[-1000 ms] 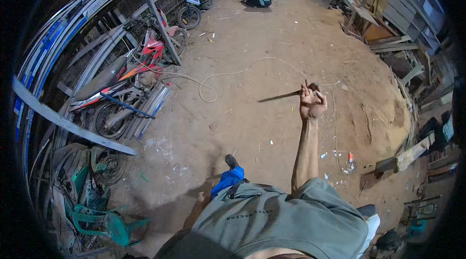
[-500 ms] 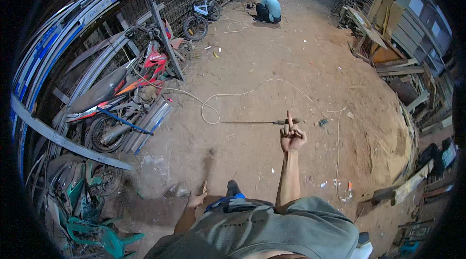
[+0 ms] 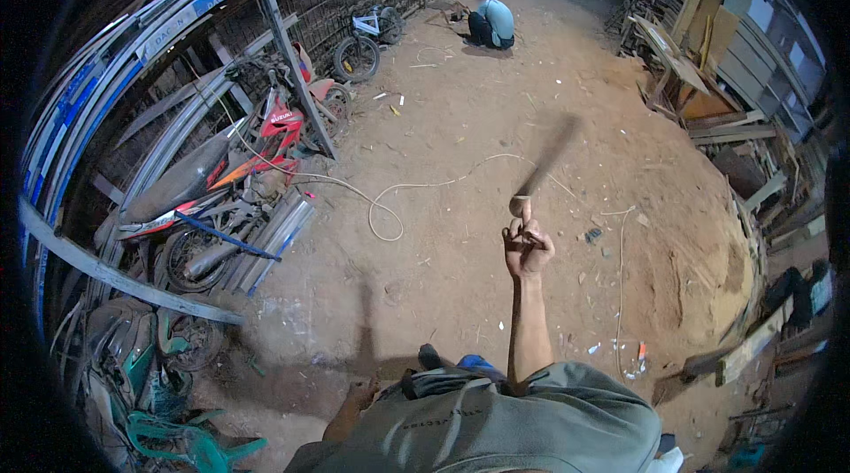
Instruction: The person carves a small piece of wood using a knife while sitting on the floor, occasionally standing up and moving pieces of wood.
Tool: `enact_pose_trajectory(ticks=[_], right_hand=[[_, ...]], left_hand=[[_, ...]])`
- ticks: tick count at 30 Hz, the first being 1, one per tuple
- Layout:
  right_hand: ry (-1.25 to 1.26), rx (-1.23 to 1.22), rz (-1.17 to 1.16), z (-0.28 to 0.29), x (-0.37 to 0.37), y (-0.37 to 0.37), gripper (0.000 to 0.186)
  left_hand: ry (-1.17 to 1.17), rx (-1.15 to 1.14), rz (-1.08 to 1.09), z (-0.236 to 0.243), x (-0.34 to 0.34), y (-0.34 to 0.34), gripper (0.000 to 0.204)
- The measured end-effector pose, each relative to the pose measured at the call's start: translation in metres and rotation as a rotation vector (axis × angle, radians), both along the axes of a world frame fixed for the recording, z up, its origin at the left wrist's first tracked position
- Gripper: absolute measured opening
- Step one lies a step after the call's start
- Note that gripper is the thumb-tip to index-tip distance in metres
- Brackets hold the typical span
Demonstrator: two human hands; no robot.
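Observation:
My right hand (image 3: 529, 247) is raised at the centre right, index finger stretched up and the other fingers curled. At that fingertip is the round, pale-rimmed end of a long, dark, narrow tool (image 3: 549, 156). The tool slants away up and to the right, smeared by motion, so its kind is unclear. It appears to rest on or around the finger; no other finger is wrapped round it. Low at the left, my left hand (image 3: 361, 393) is near my shirt (image 3: 496, 420), in dimness. Its fingers are hard to make out.
A thin pale cable (image 3: 434, 182) loops over the dirt floor (image 3: 460, 278). On the left are a red motorbike (image 3: 279, 127), metal lengths (image 3: 270, 238) and a green chair (image 3: 181, 438). A person (image 3: 492, 19) squats far ahead near a bicycle (image 3: 365, 34). Wooden boards (image 3: 664, 48) lean at the right.
The long tool has swung from lying level, pointing left, to slanting up and right from my right index finger. My left hand has drawn down closer to my body.

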State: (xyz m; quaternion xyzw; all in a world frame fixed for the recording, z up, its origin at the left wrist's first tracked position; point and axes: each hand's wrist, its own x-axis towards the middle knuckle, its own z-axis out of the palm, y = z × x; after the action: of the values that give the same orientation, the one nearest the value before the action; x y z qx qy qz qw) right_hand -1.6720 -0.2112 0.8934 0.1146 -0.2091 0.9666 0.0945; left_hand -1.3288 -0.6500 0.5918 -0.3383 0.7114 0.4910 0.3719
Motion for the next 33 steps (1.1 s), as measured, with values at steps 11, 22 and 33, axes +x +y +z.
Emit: enact_pose_trajectory(ticks=[11,22,33], right_hand=[[-0.143,0.196,-0.188,0.027,-0.003,0.008,0.018],[-0.222,0.2,-0.196,0.017,0.003,0.037,0.021],[-0.166,0.323,-0.221,0.043,0.0,0.025,0.027]], left_hand=[[0.073,0.041,-0.003,-0.01,-0.055,0.017,0.051],[0.072,0.066,-0.031,-0.02,-0.062,0.024,0.042],[0.191,0.279,0.137,-0.025,-0.071,0.027,0.034]])
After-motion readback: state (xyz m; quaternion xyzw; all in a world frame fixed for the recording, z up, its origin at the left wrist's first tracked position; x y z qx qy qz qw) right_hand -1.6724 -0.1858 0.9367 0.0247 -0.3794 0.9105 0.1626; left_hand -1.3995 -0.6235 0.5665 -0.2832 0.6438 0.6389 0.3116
